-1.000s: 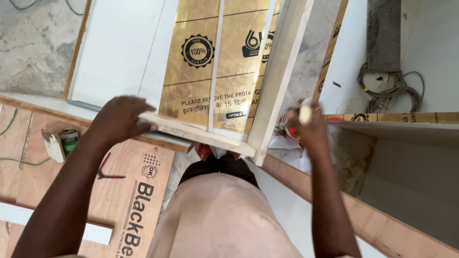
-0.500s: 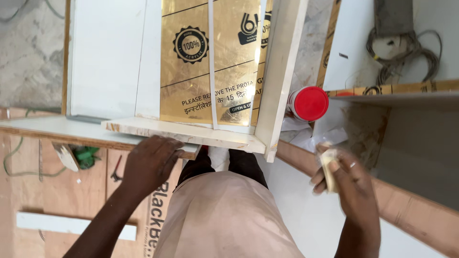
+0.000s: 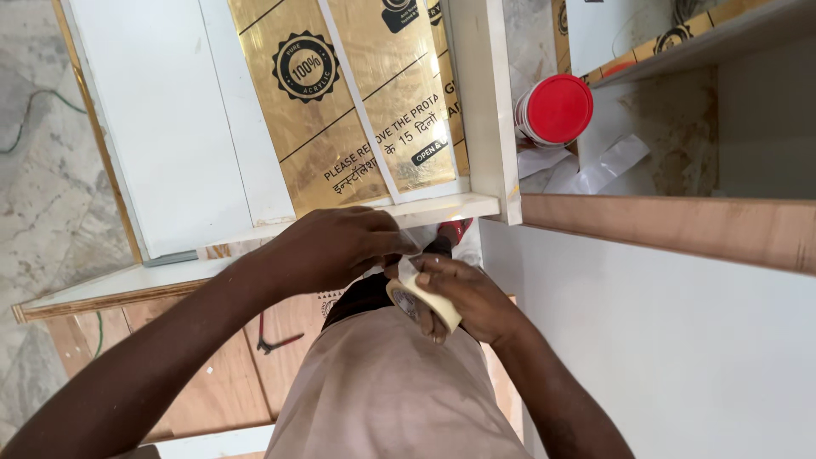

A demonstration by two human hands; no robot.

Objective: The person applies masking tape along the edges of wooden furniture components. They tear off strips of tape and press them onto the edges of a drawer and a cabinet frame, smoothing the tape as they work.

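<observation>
We see a grey mottled stone floor (image 3: pixel 42 170) along the left edge, with a thin green cable (image 3: pixel 25 119) lying on it. Brown plywood sheets (image 3: pixel 229 374) lie flat lower down, and a pair of red-handled pliers (image 3: pixel 276 338) rests on them. At right, a broad white laminate board (image 3: pixel 680 340) lies beside a plywood edge (image 3: pixel 680 225). A red-lidded round plastic tub (image 3: pixel 554 109) stands above, crumpled clear plastic strips (image 3: pixel 595 170) just beside it.

Right hand (image 3: pixel 463 297) holds tape roll (image 3: pixel 422 304); left hand (image 3: pixel 340 246) pinches it.

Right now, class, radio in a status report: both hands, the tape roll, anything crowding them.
Right hand grips tape roll. Left hand pinches its loose end. Both close under white frame edge; red-lidded jar stands apart, beyond the frame.
</observation>
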